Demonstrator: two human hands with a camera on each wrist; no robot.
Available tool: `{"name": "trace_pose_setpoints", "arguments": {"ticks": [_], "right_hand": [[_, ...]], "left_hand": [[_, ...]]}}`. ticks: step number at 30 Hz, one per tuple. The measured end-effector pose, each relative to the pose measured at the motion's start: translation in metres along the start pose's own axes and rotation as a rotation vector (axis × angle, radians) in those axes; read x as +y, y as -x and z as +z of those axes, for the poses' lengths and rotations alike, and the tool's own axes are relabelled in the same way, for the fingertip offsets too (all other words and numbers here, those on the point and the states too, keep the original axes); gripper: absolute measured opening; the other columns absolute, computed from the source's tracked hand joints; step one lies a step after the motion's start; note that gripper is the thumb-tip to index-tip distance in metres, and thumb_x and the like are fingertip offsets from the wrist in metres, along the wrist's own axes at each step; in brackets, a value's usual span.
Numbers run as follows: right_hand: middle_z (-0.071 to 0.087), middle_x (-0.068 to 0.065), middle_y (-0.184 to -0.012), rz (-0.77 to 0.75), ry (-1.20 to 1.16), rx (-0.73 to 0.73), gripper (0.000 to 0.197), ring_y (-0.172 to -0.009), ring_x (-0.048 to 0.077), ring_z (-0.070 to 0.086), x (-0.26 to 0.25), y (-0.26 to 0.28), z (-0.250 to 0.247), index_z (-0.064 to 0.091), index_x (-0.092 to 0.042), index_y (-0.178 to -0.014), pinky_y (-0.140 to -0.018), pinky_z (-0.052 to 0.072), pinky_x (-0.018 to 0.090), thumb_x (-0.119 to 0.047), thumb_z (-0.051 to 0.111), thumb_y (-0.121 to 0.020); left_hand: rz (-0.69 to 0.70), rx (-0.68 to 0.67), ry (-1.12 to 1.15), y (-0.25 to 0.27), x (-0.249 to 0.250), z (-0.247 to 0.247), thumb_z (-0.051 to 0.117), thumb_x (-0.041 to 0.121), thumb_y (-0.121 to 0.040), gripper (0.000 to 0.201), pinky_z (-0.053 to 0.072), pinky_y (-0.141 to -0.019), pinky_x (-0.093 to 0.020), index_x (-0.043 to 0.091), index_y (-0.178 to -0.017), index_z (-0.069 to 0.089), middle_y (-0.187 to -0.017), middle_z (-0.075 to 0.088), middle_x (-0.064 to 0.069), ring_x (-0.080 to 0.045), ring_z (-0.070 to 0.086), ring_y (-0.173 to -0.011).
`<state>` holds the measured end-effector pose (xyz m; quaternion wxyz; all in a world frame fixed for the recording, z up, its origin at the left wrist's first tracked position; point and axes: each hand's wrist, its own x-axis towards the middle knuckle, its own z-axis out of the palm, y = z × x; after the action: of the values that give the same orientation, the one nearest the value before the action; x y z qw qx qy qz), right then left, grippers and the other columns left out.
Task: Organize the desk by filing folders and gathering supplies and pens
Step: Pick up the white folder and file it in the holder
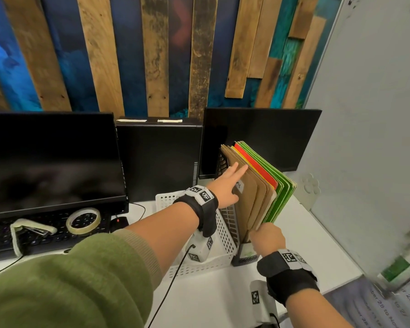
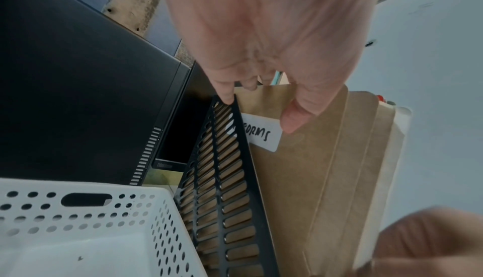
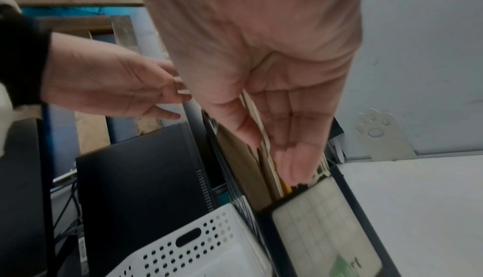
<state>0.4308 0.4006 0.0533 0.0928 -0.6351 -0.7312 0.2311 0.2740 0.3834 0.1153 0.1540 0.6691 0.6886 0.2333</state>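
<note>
Brown folders, a red folder and green folders stand tilted in a black slotted file holder right of centre. My left hand reaches over the basket with straight fingers on the front brown folder; its thumb lies above a white label reading "FORMS", and one fingertip touches the holder's rim. My right hand is at the folders' near edge. In the right wrist view its thumb and flat fingers pinch brown folder edges between them.
A white perforated basket stands left of the holder. A tape roll and a stapler lie on the keyboard under the left monitor. A black PC tower, a second monitor and a paw-shaped bookend stand behind.
</note>
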Motion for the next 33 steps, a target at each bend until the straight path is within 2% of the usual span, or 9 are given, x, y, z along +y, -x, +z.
{"name": "trace_pose_setpoints", "arguments": {"ticks": [2,5,8,11,14,18,22,30,33], "right_hand": [[0.068,0.008,-0.080,-0.004,-0.051,0.016,0.024,-0.073,0.026,0.064,0.002,0.000,-0.002,0.065,-0.007,-0.077,-0.063,0.045,0.025,-0.023,0.050,-0.086],[0.070,0.011,-0.071,-0.061,-0.147,0.058,0.032,-0.069,0.027,0.066,0.008,0.004,-0.007,0.067,-0.005,-0.068,-0.066,0.052,0.028,-0.025,0.050,-0.086],[0.068,0.011,-0.066,-0.165,-0.277,0.083,0.032,-0.066,0.028,0.066,0.013,0.010,-0.007,0.065,-0.006,-0.064,-0.071,0.056,0.037,-0.024,0.051,-0.086],[0.067,0.007,-0.063,-0.268,-0.415,0.040,0.029,-0.065,0.027,0.065,0.013,0.017,-0.001,0.065,-0.013,-0.061,-0.070,0.057,0.044,-0.021,0.054,-0.087],[0.067,0.009,-0.062,-0.325,-0.500,0.011,0.025,-0.064,0.029,0.064,0.013,0.024,0.008,0.065,-0.012,-0.062,-0.068,0.056,0.046,-0.016,0.056,-0.085],[0.065,0.010,-0.065,-0.326,-0.596,-0.122,0.025,-0.057,0.021,0.057,0.009,0.038,0.023,0.066,-0.011,-0.066,-0.055,0.054,0.033,-0.008,0.055,-0.088],[0.067,0.010,-0.071,-0.367,-0.605,-0.216,0.020,-0.062,0.019,0.061,0.002,0.050,0.048,0.066,-0.011,-0.071,-0.059,0.053,0.029,-0.007,0.056,-0.088],[0.065,0.009,-0.070,-0.472,-0.584,-0.375,0.023,-0.070,0.031,0.063,-0.026,0.082,0.090,0.065,-0.016,-0.070,-0.067,0.055,0.041,-0.004,0.056,-0.087],[0.064,0.000,-0.067,-0.527,-0.552,-0.425,0.022,-0.065,0.023,0.061,-0.036,0.093,0.104,0.065,-0.017,-0.070,-0.070,0.055,0.042,-0.007,0.056,-0.088]], "left_hand": [[0.001,0.051,0.055,0.008,0.002,0.001,0.055,0.007,-0.088,0.086,0.055,-0.083,-0.028,0.035,-0.149,0.001,-0.159,-0.003,0.009,-0.019,0.060,-0.103],[-0.001,0.156,0.102,0.024,-0.001,0.005,0.052,0.010,-0.090,0.067,0.039,-0.106,-0.029,0.025,-0.147,0.021,-0.156,0.019,0.002,-0.018,0.041,-0.132],[-0.037,0.218,0.067,0.043,-0.009,0.012,0.051,0.017,-0.093,0.044,0.035,-0.107,-0.027,0.019,-0.136,0.044,-0.141,0.043,0.001,-0.015,0.044,-0.128],[-0.123,0.277,0.075,0.063,-0.020,0.021,0.050,0.022,-0.093,0.034,0.040,-0.101,-0.026,0.020,-0.127,0.053,-0.130,0.053,0.002,-0.014,0.051,-0.117],[-0.203,0.322,0.071,0.085,-0.033,0.032,0.050,0.023,-0.092,0.029,0.040,-0.098,-0.026,0.020,-0.121,0.057,-0.122,0.057,0.002,-0.016,0.052,-0.113],[-0.308,0.358,0.075,0.122,-0.055,0.051,0.051,0.021,-0.091,0.026,0.039,-0.096,-0.023,0.020,-0.114,0.061,-0.118,0.059,0.003,-0.015,0.052,-0.111],[-0.433,0.346,0.059,0.164,-0.081,0.063,0.050,0.022,-0.091,0.023,0.035,-0.103,-0.026,0.020,-0.110,0.062,-0.118,0.059,0.001,-0.017,0.050,-0.114],[-0.682,0.387,-0.003,0.247,-0.133,0.058,0.052,0.022,-0.089,0.017,0.042,-0.095,-0.029,0.018,-0.098,0.066,-0.110,0.063,0.000,-0.018,0.054,-0.106],[-0.774,0.415,-0.008,0.271,-0.148,0.058,0.054,0.027,-0.089,0.017,0.039,-0.099,-0.028,0.022,-0.100,0.066,-0.117,0.061,0.003,-0.017,0.053,-0.114]]}}
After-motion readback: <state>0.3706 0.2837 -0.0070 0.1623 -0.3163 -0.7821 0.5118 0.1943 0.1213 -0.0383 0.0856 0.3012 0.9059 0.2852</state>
